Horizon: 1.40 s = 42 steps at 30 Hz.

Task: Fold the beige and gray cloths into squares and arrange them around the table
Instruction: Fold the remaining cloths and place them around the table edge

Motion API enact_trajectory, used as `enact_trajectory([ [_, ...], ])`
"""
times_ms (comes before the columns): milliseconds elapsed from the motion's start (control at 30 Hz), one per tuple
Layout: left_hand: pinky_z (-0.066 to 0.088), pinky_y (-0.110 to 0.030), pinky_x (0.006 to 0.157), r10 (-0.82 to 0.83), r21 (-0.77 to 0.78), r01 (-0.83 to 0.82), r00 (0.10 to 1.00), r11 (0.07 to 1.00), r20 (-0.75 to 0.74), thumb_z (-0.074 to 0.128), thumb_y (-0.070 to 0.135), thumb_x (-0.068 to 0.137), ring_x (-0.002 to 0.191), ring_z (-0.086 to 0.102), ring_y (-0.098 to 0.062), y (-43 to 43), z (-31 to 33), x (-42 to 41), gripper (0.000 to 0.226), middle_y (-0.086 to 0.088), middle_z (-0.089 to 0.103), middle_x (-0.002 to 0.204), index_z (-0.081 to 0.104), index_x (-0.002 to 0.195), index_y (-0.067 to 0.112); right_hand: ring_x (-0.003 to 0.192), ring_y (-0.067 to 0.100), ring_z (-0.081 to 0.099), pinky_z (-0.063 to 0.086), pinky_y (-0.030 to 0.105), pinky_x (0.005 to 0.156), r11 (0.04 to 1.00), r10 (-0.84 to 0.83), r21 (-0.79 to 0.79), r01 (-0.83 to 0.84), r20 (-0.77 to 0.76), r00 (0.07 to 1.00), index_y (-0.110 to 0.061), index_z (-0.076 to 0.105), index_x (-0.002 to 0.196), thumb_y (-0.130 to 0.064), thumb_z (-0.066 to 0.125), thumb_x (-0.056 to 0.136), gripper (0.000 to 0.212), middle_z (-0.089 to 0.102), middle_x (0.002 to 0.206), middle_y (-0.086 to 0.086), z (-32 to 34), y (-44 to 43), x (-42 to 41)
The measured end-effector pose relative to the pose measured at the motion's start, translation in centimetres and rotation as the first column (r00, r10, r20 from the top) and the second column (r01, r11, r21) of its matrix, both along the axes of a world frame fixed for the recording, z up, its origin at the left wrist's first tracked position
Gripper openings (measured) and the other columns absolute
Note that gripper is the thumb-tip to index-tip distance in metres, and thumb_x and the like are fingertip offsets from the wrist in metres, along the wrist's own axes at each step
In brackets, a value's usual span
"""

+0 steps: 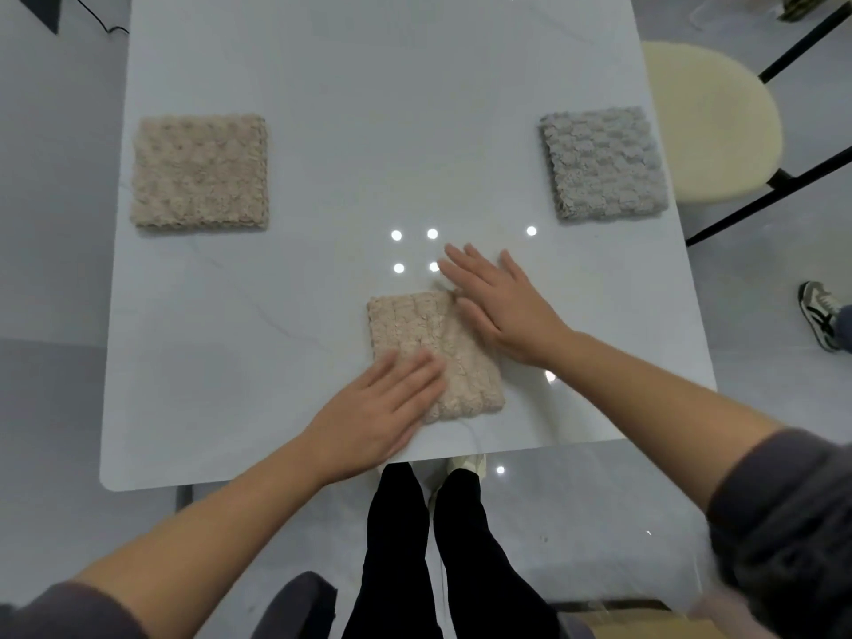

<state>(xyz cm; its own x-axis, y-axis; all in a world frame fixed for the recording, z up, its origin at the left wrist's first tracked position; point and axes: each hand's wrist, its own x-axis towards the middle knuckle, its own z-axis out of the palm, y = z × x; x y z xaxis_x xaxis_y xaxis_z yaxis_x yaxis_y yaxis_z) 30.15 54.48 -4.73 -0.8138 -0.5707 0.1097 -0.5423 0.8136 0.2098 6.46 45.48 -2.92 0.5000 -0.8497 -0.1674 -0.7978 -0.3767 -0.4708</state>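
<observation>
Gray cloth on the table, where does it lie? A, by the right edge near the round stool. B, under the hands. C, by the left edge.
A: the gray cloth lies folded at the right edge of the table, beside the stool.

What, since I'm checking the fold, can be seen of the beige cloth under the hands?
The near beige cloth is fluffy, bumpy plush, folded into a rough square. It lies flat and skewed by the near edge of the table. The left hand presses flat on its near-left corner; the right hand lies flat over its far-right edge.
</observation>
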Motion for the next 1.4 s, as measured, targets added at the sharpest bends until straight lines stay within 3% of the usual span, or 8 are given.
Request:
enact_trajectory([
  [133, 0.019, -0.045, 0.118, -0.318, 0.013, 0.318, 0.948, 0.948, 0.018, 0.044, 0.015, 0.099, 0.147, 0.017, -0.026, -0.6, -0.2, -2.1, 0.053, -0.011, 0.024, 0.157, 0.03, 0.149, 0.005, 0.148, 0.015, 0.012, 0.004, 0.049, 0.119, 0.944, 0.322, -0.047, -0.325, -0.066, 0.944, -0.024, 0.025, 0.152, -0.041, 0.024, 0.102, 0.053, 0.018, 0.161, -0.004, -0.6, -4.0, 1.4],
  [233, 0.013, -0.043, 0.119, -0.427, 0.022, 0.426, 0.903, 0.904, 0.051, 0.04, 0.013, 0.099, 0.148, 0.012, -0.025, -1.4, -0.8, -4.2, 0.055, -0.011, 0.017, 0.159, 0.022, 0.151, 0.005, 0.149, 0.017, 0.013, 0.003, 0.053, 0.119, 0.873, 0.468, -0.08, -0.48, -0.133, 0.874, -0.026, 0.028, 0.151, -0.041, 0.024, 0.102, 0.052, 0.02, 0.16, -0.002, -1.3, -5.1, 2.9],
  [433, 0.011, -0.039, 0.121, -0.439, 0.146, 0.434, 0.899, 0.889, -0.001, 0.028, 0.012, 0.103, 0.148, 0.009, -0.021, -3.8, -1.7, -4.5, 0.052, -0.009, 0.012, 0.16, 0.016, 0.152, 0.007, 0.147, 0.027, 0.022, 0.007, 0.062, 0.115, 0.778, 0.559, -0.173, -0.604, -0.248, 0.791, -0.026, 0.035, 0.149, -0.04, 0.021, 0.102, 0.051, 0.027, 0.158, 0.004, -2.9, -4.4, 3.3],
  [600, 0.006, -0.038, 0.121, -0.427, 0.161, 0.423, 0.904, 0.892, -0.009, 0.03, 0.015, 0.101, 0.148, 0.008, -0.022, -3.6, -1.0, -4.6, 0.054, -0.012, 0.012, 0.16, 0.016, 0.152, 0.005, 0.148, 0.027, 0.018, 0.005, 0.06, 0.116, 0.82, 0.506, -0.175, -0.545, -0.224, 0.833, -0.028, 0.033, 0.149, -0.043, 0.021, 0.102, 0.051, 0.022, 0.159, 0.006, -2.5, -4.4, 3.3],
  [700, 0.014, -0.043, 0.12, -0.326, 0.129, 0.327, 0.945, 0.936, -0.025, 0.042, 0.02, 0.096, 0.147, 0.017, -0.025, -2.5, -0.1, -3.4, 0.058, -0.014, 0.025, 0.156, 0.027, 0.149, 0.004, 0.149, 0.022, 0.008, -0.001, 0.054, 0.118, 0.915, 0.347, -0.158, -0.371, -0.163, 0.924, -0.026, 0.025, 0.152, -0.043, 0.022, 0.102, 0.053, 0.014, 0.162, 0.004, -1.4, -3.6, 2.4],
  [800, 0.026, -0.049, 0.114, -0.01, 0.074, 0.017, 0.996, 0.997, -0.092, 0.044, 0.017, 0.088, 0.139, 0.036, -0.029, -1.2, 1.0, -1.8, 0.052, -0.014, 0.047, 0.143, 0.049, 0.138, 0.003, 0.15, 0.022, 0.004, 0.002, 0.056, 0.118, 0.973, 0.131, -0.173, -0.152, -0.127, 0.983, -0.021, 0.022, 0.154, -0.039, 0.021, 0.101, 0.055, 0.01, 0.162, 0.003, -0.5, -1.4, 0.7],
  [967, 0.013, -0.053, 0.116, 0.474, 0.123, -0.471, 0.881, 0.873, 0.011, 0.032, 0.026, 0.094, 0.147, 0.013, -0.03, -0.9, 0.8, -3.1, 0.062, -0.016, 0.018, 0.158, 0.021, 0.149, 0.001, 0.15, 0.023, 0.001, 0.0, 0.058, 0.117, 0.983, -0.087, -0.171, 0.063, -0.137, 0.987, -0.014, 0.017, 0.154, -0.037, 0.022, 0.1, 0.058, 0.005, 0.162, 0.002, -1.2, 4.6, 1.5],
  [1400, 0.007, -0.051, 0.117, 0.539, 0.13, -0.57, 0.816, 0.811, 0.21, 0.029, 0.037, 0.094, 0.148, 0.012, -0.027, -1.5, -0.2, -3.7, 0.066, -0.014, 0.016, 0.159, 0.018, 0.15, 0.004, 0.149, 0.025, 0.009, 0.002, 0.058, 0.115, 0.98, -0.129, -0.179, 0.081, -0.273, 0.953, -0.012, 0.018, 0.153, -0.04, 0.023, 0.099, 0.061, 0.013, 0.161, 0.007, -2.2, 6.7, 2.6],
])
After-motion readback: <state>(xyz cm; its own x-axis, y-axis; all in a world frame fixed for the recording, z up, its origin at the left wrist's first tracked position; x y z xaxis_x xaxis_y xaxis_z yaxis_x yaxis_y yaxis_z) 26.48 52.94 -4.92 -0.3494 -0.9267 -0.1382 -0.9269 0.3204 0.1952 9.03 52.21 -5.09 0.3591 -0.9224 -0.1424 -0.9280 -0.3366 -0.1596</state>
